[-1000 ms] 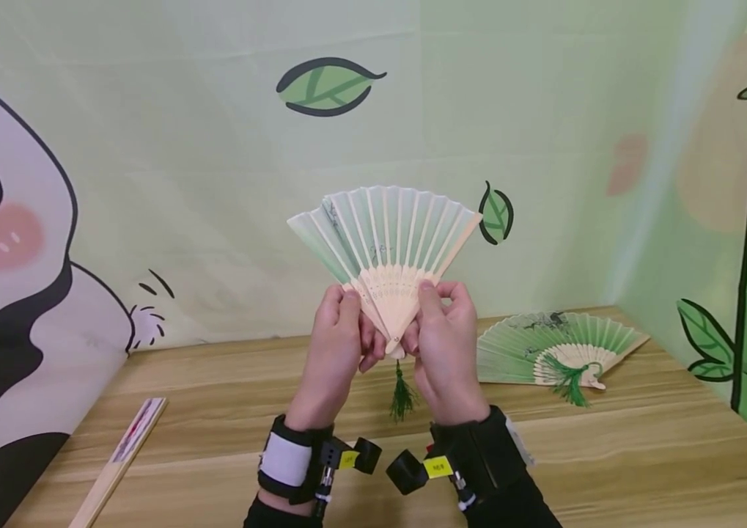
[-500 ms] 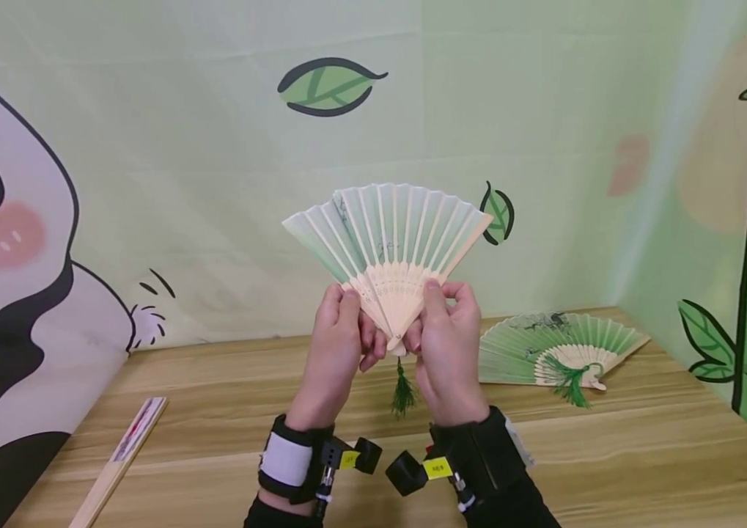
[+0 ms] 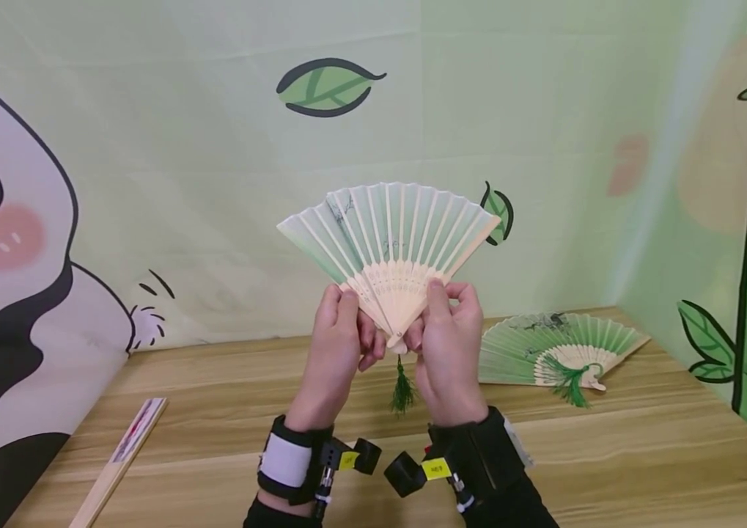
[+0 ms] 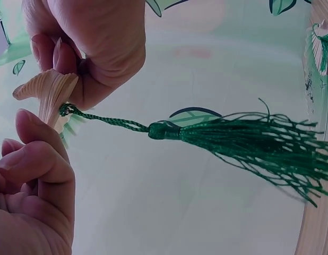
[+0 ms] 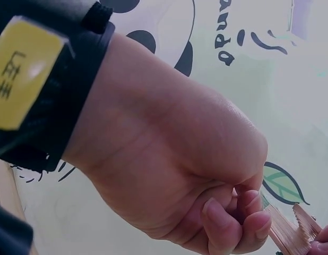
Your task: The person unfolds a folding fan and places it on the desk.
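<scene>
A pale green folding fan (image 3: 406,235) with light wooden ribs is spread upright above the table, partly unfolded, in the head view. My left hand (image 3: 333,345) pinches its left guard low down, thumb in front. On the opposite guard, the thumb and fingers of my right hand (image 3: 451,341) grip near the ribs' lower part. The pivot end sits between both hands. From it hangs a dark green tassel (image 4: 233,141), seen large in the left wrist view. The right wrist view shows mostly the left hand, with a corner of the ribs at lower right.
A second green fan (image 3: 564,348), spread out with its tassel, lies at the right back of the wooden table (image 3: 611,462). On the left lies a narrow pale wooden strip (image 3: 119,462) with a patterned upper end. A printed cloth backdrop (image 3: 215,169) stands behind.
The held fan has spread wider, its right edge swinging right over the small printed leaf. My right hand has shifted slightly right; the left hand has stayed nearly still.
</scene>
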{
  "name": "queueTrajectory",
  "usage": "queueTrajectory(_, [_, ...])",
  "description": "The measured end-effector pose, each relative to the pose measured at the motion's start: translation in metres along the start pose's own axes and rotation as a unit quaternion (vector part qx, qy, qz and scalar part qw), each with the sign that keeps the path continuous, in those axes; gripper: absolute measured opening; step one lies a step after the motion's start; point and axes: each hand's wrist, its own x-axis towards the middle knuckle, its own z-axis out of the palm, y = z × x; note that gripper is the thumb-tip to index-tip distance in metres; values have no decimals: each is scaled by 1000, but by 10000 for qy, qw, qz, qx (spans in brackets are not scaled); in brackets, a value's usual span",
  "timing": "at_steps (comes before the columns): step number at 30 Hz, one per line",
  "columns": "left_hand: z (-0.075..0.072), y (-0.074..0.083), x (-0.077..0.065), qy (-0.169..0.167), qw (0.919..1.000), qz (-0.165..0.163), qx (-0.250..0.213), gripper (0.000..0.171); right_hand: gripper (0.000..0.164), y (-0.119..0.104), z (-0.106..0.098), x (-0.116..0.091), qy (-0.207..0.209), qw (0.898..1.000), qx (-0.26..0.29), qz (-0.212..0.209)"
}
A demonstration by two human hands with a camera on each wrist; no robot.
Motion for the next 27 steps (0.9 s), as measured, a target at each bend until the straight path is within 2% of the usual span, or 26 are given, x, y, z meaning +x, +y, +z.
queueTrajectory(27, [-1,0,1,-12,10000,28,-31,20,14,-1,-5,4,98,9999,7,40])
